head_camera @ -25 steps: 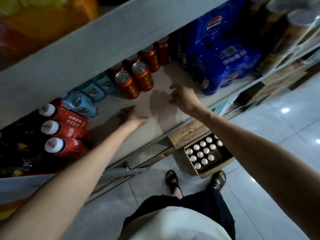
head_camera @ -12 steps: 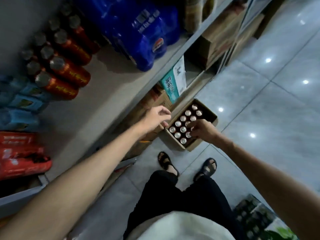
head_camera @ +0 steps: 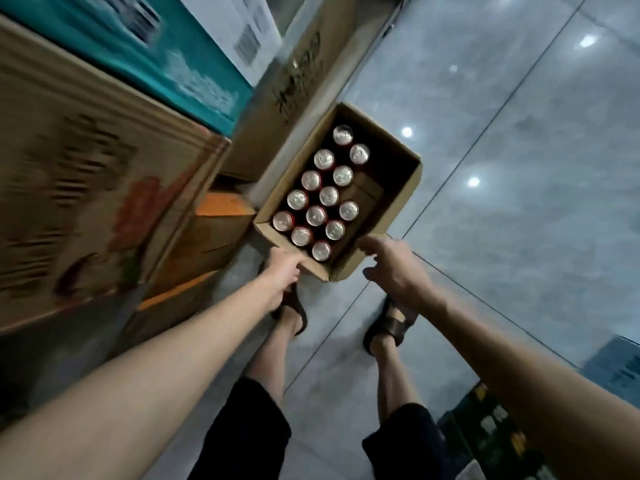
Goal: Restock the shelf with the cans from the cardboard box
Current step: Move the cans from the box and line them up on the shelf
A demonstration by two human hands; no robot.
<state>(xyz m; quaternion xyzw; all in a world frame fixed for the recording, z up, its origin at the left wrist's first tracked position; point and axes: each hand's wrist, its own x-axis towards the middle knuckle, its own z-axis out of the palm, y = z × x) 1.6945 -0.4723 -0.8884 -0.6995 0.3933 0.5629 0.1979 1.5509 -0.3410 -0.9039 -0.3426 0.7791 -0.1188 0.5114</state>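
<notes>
Neither hand holds a can: the right hand (head_camera: 391, 268) hovers with loosely curled, empty fingers by the near right corner of the open brown cardboard box (head_camera: 349, 263), while the left hand (head_camera: 282, 271) touches the box's near wall; whether its fingers hook the rim I cannot tell. Red, silver-topped drink cans (head_camera: 328, 196) stand upright in tight rows along the box's left side, on the grey tiled floor (head_camera: 519, 202). Packed so closely, they leave little finger room, so a hurried pinch could slip or tip a neighbour into the bare right half. Tugging the thin wall may drag the box against the stacked brown cartons (head_camera: 104, 202) beside it.
</notes>
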